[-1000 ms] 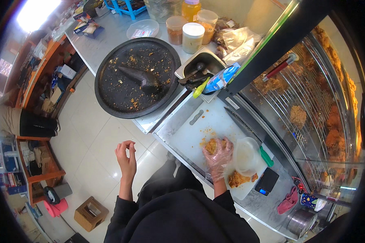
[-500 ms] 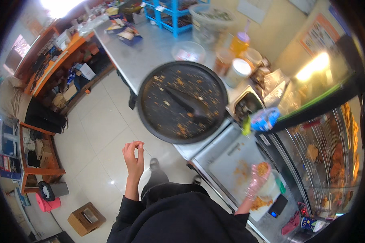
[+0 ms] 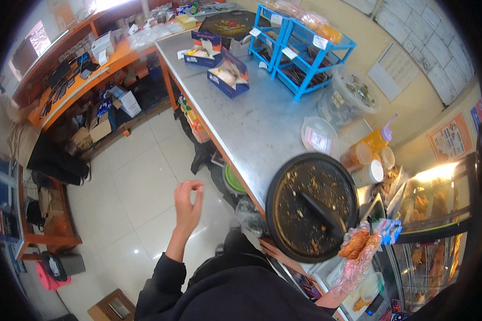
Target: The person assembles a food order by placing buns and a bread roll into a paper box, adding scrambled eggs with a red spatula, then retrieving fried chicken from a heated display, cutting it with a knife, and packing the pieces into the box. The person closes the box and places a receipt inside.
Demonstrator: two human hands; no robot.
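Note:
My right hand point(image 3: 354, 269) wears a clear plastic glove and holds browned, crumb-coated fried chicken point(image 3: 354, 245); whether it is one piece or two I cannot tell. It is beside the near right rim of a wide black mortar point(image 3: 277, 214). Food crumbs are scattered over the mortar, and a dark pestle point(image 3: 320, 210) lies across it. My left hand point(image 3: 187, 207) is raised over the floor, fingers loosely bent, thumb a little apart, with nothing seen in it. A blue packet point(image 3: 391, 231) shows just beyond the chicken.
Two dark-blue food boxes point(image 3: 229, 80) and blue stacked racks point(image 3: 300, 69) stand farther along the metal table point(image 3: 257, 123). Tubs and an orange-yellow bottle point(image 3: 376, 140) line the wall. A lit glass display cabinet point(image 3: 428, 262) is at right. Another person point(image 3: 43, 144) stands far left.
My right hand has lifted the fried chicken from over the metal tray up to the mortar's right side. The view has swung, showing more of the table. My left hand stays raised and bent.

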